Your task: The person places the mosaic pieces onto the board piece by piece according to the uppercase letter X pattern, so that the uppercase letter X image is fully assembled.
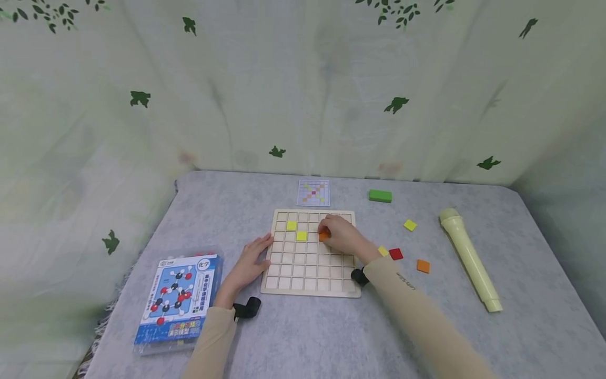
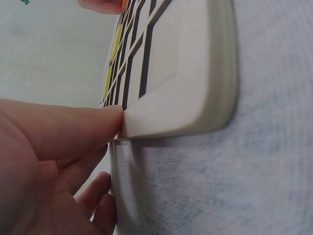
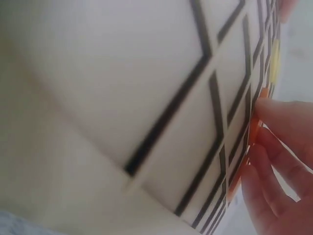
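A light wooden grid board point(image 1: 288, 270) lies flat on the cloth, with two yellow tiles point(image 1: 301, 236) set diagonally in its upper left cells. My right hand point(image 1: 342, 235) reaches over the board's upper right part and pinches an orange square tile point(image 1: 324, 236) between thumb and fingers, right at a cell. A second orange tile point(image 3: 236, 180) shows beside those fingers in the right wrist view; the hand hides it in the head view. At the board's left edge rests my left hand point(image 1: 249, 264), fingers extended and thumb point(image 2: 93, 128) touching the rim.
Behind the board lies a pattern card point(image 1: 313, 193) with a coloured X. To the right are a green block point(image 1: 381, 196), loose yellow point(image 1: 410, 225), red point(image 1: 396, 254) and orange point(image 1: 423, 266) tiles, and a cream microphone-shaped tube point(image 1: 471, 260). A boxed molecule model set point(image 1: 177, 300) lies left.
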